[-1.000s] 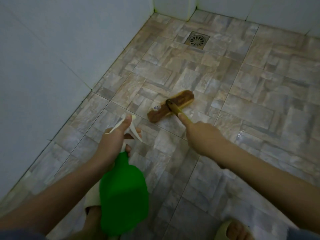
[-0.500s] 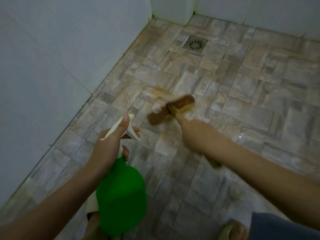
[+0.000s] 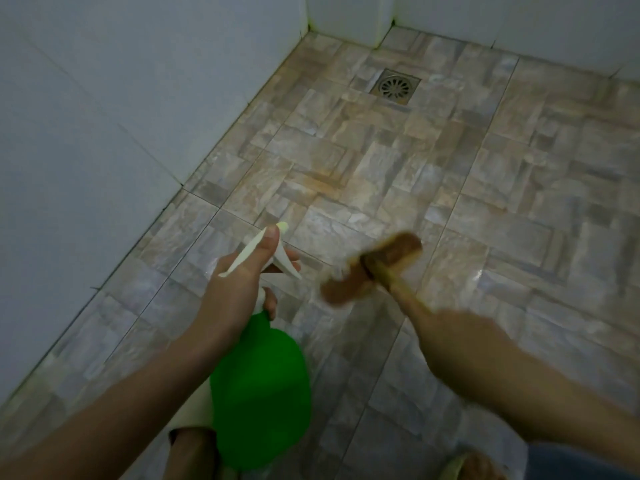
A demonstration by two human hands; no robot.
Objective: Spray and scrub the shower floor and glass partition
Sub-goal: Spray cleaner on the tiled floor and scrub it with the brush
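My left hand (image 3: 235, 292) grips the neck of a green spray bottle (image 3: 259, 386) with a white trigger head, thumb lying along the top and nozzle aimed forward at the floor. My right hand (image 3: 450, 337) is closed on the wooden handle of a brown scrub brush (image 3: 372, 268), whose head rests on the stone-pattern shower floor (image 3: 381, 174) just right of the nozzle. The brush and right hand are motion-blurred. An orange-brown stain marks the tiles ahead of the brush. No glass partition is in view.
A square metal drain (image 3: 394, 86) sits near the far corner. White tiled walls (image 3: 121, 98) bound the floor on the left and at the back. My feet in pale slippers (image 3: 460, 462) show at the bottom edge.
The brush head has been pulled back toward me and to the right, and it is blurred with motion. The bottle stays in my left hand. My view has shifted so the drain sits nearer the middle.
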